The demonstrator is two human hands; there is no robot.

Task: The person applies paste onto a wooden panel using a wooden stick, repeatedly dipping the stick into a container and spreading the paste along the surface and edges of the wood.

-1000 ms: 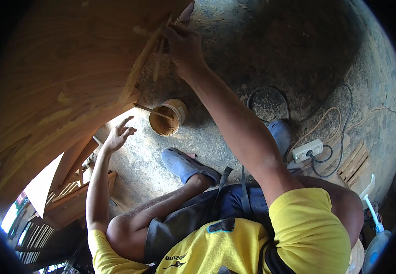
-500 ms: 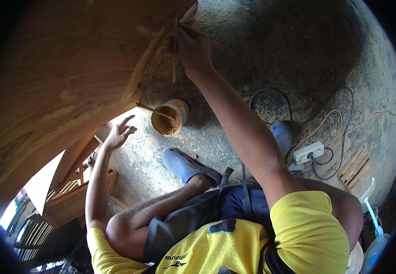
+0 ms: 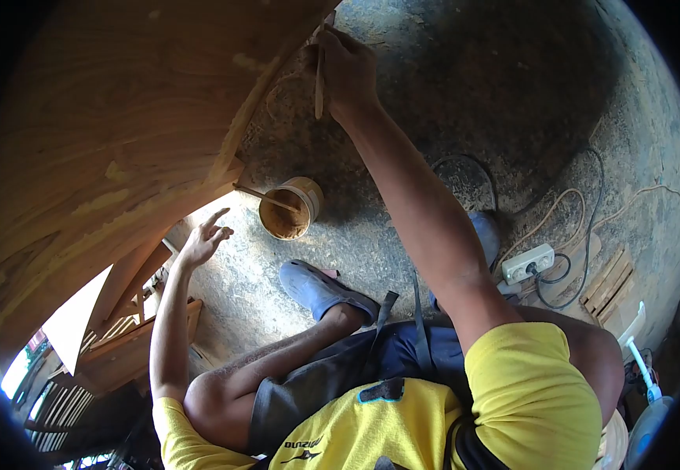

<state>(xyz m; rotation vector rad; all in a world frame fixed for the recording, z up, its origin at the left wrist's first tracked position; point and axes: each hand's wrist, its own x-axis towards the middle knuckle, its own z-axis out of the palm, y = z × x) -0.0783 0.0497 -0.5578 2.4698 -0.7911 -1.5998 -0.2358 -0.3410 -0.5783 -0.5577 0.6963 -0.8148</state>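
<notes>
My right hand (image 3: 349, 72) is closed round a thin, flat wooden stick (image 3: 320, 88) at the far edge of a large wooden panel (image 3: 159, 86). The stick's upper end is beside the panel edge; whether it touches is hard to make out. Pale, paste-like smears (image 3: 226, 149) run along that edge and across patches of the face. My left hand (image 3: 203, 241) hangs open below the panel, fingers apart, holding nothing. Right of it stands a tub (image 3: 313, 196) with brown paste inside and another stick (image 3: 257, 193) leaning across its rim.
A white power strip (image 3: 528, 263) with a plug and loose cables (image 3: 591, 227) lies on the floor at right, near wooden slats (image 3: 609, 280). My feet in grey-blue clogs (image 3: 316, 288) rest on the stained floor. Wooden pieces (image 3: 136, 345) stand at lower left.
My right hand has moved up and slightly right along the panel edge, carrying the stick with it. My left hand has barely moved. The tub stays put.
</notes>
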